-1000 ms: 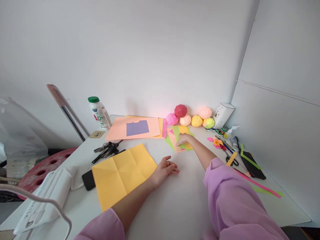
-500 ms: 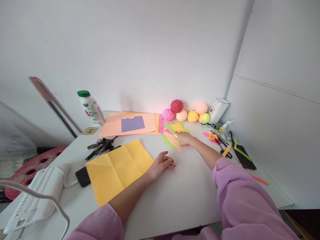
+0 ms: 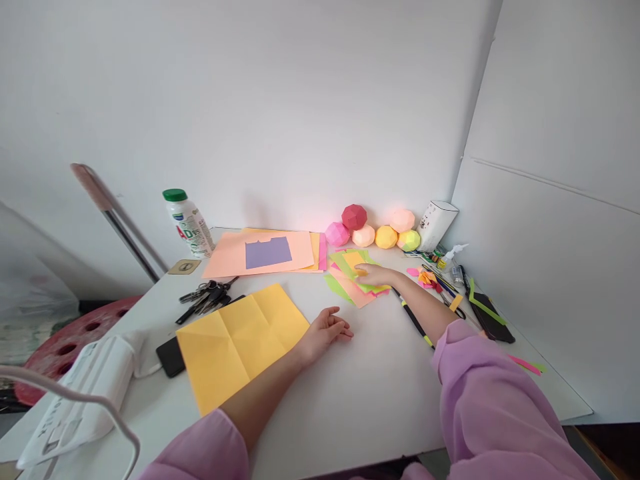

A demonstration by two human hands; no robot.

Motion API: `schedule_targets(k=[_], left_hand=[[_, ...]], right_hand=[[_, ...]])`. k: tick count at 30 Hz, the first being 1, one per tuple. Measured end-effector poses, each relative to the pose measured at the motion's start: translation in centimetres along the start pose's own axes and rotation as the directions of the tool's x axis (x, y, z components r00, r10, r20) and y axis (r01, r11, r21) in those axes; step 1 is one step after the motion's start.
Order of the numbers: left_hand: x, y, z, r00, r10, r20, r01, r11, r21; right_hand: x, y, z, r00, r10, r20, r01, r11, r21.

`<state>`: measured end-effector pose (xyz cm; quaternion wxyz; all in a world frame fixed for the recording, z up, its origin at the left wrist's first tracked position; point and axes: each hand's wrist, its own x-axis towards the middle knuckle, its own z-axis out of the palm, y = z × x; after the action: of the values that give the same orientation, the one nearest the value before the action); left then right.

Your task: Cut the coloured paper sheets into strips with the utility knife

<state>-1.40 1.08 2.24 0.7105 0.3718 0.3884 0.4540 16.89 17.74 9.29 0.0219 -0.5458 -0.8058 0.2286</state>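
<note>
Scraps [image 3: 352, 288] of green, peach, pink and yellow paper lie in a loose, overlapping heap towards the back of the table [image 3: 350, 407], in front of the faceted paper balls [image 3: 387, 237], and the right hand [image 3: 376, 275] is over them, palm down. Its fingers point left across the upper pieces; whether they pinch one or merely press on the heap cannot be told, since the hand hides the contact. Thin sheets like these probably handle best with light fingertips: slide the top piece sideways by its edge, then lift, so that those beneath stay flat and uncreased. Steadying the heap with the other hand would likely help if pieces cling together. The right arm reaches forward and inward from a pushed-up sleeve, its forearm passing over a slim black tool [image 3: 413, 319], which a low sweep could nudge. The left hand [image 3: 325, 337] lies on its side near the table's middle, fingers loosely curled and apart, holding nothing. Its forearm crosses in front of the right edge of a creased yellow sheet [image 3: 243, 337]; keeping that arm light would seem wise, to avoid dragging the sheet.
</note>
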Motion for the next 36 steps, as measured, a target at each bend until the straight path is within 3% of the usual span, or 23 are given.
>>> schedule_targets(k=[5,8,10,12,14,16,18,19,22,25,28,29,30,32,33,36], left_hand=[[-0.3,-0.1,0.4,0.998,0.055,-0.02,-0.054,0.997,0.05],[-1.2,0.2,0.8,0.971,0.21,-0.112,-0.167,0.936,0.31],[-1.7,0.4,0.7,0.915,0.378,-0.143,-0.198,0.728,0.656],[-2.1,0.5,0.4,0.875,0.465,-0.135,-0.07,0.396,0.915],[-2.3,0.1,0.2,0.889,0.419,-0.186,0.135,0.148,0.98],[-2.3,-0.6,0.2,0.917,0.319,-0.24,0.239,0.043,0.97],[-2.5,-1.6,0.7,0.956,0.246,-0.161,0.152,0.057,0.987],[-2.7,-2.1,1.1,0.974,0.21,-0.088,0.064,0.116,0.991],[-3.2,-3.3,2.2,0.986,0.148,0.072,-0.127,0.405,0.905],[-3.2,-3.0,2.3,0.987,0.155,0.037,-0.127,0.624,0.771],[-2.6,-0.9,0.6,0.979,0.189,-0.075,-0.082,0.703,0.706],[-2.4,0.0,-0.2,0.976,0.202,-0.081,-0.073,0.653,0.754],[-2.3,0.9,-1.1,0.977,0.207,-0.053,-0.066,0.528,0.847],[-2.2,2.2,-2.6,0.994,0.104,0.042,-0.061,0.182,0.981],[-2.3,2.5,-3.0,0.999,0.029,0.014,-0.016,0.057,0.998],[-3.0,2.3,-2.6,0.997,-0.069,-0.037,0.028,-0.123,0.992]], right_hand=[[-1.2,-0.3,4.3,0.99,-0.135,0.048,0.141,0.978,-0.151],[-1.4,0.4,6.6,0.986,-0.166,0.029,0.168,0.958,-0.231],[-1.2,1.0,7.4,0.983,-0.181,0.005,0.176,0.948,-0.264],[-0.7,1.6,7.5,0.981,-0.19,-0.022,0.177,0.944,-0.279],[-0.2,2.0,7.3,0.978,-0.2,-0.056,0.177,0.943,-0.283],[0.0,2.1,7.1,0.971,-0.218,-0.094,0.184,0.942,-0.282],[-0.2,1.9,7.0,0.958,-0.248,-0.145,0.201,0.939,-0.278],[-0.6,1.7,7.1,0.948,-0.262,-0.178,0.208,0.939,-0.275],[-2.6,0.9,7.5,0.911,-0.293,-0.29,0.222,0.941,-0.254],[-5.9,0.6,8.3,0.881,-0.318,-0.349,0.255,0.943,-0.215],[-9.7,0.9,9.2,0.865,-0.36,-0.35,0.324,0.933,-0.158],[-10.9,1.1,9.4,0.862,-0.367,-0.349,0.355,0.93,-0.1],[-11.9,1.3,9.6,0.866,-0.356,-0.351,0.369,0.929,-0.031],[-13.4,1.6,9.8,0.894,-0.291,-0.341,0.359,0.92,0.158],[-13.9,1.6,9.9,0.918,-0.234,-0.319,0.325,0.906,0.272],[-14.4,1.6,9.7,0.985,-0.054,-0.167,0.147,0.775,0.615]])
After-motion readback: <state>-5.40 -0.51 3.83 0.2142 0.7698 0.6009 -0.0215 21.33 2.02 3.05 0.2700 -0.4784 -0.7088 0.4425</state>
